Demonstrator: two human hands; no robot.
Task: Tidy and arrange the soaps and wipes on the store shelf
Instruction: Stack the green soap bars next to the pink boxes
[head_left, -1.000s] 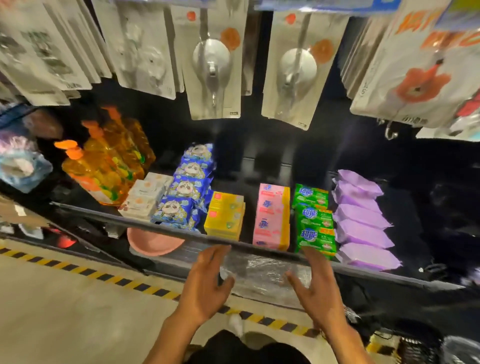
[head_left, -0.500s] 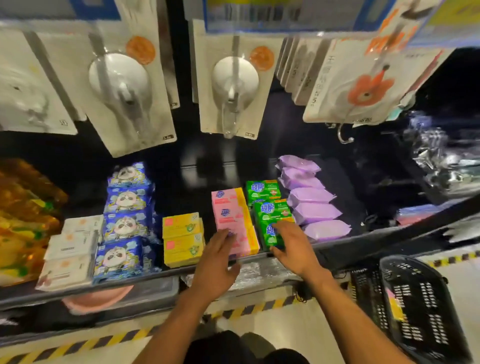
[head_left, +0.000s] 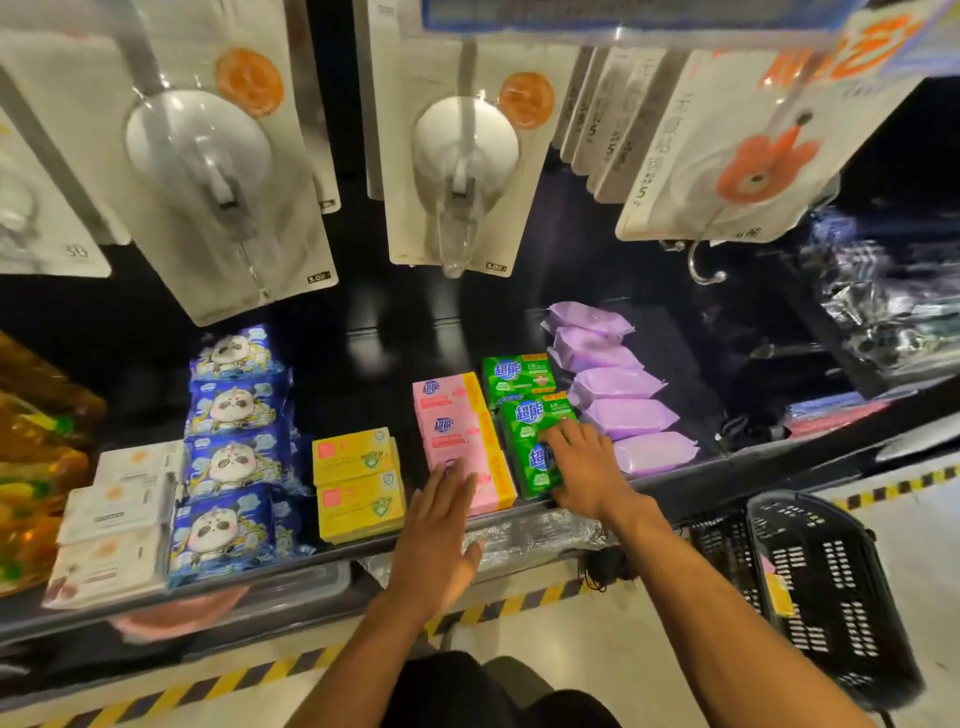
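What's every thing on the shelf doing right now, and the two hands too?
pink soaps, lying flat in a straight row.
green soaps, lying flat, row a bit crooked.
purple wipes, overlapping in a row.
yellow soaps, stacked neatly.
panda wipes, lined up front to back.
left hand, open, straight fingertips touching the front pink soap.
right hand, resting on the front green soap; grip unclear.

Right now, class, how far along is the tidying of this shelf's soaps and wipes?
Done: purple wipes, panda wipes and yellow soaps sit in neat rows. In hand: left hand touches the pink soaps; right hand is on the green soaps. To do: the green soaps sit askew and need squaring.
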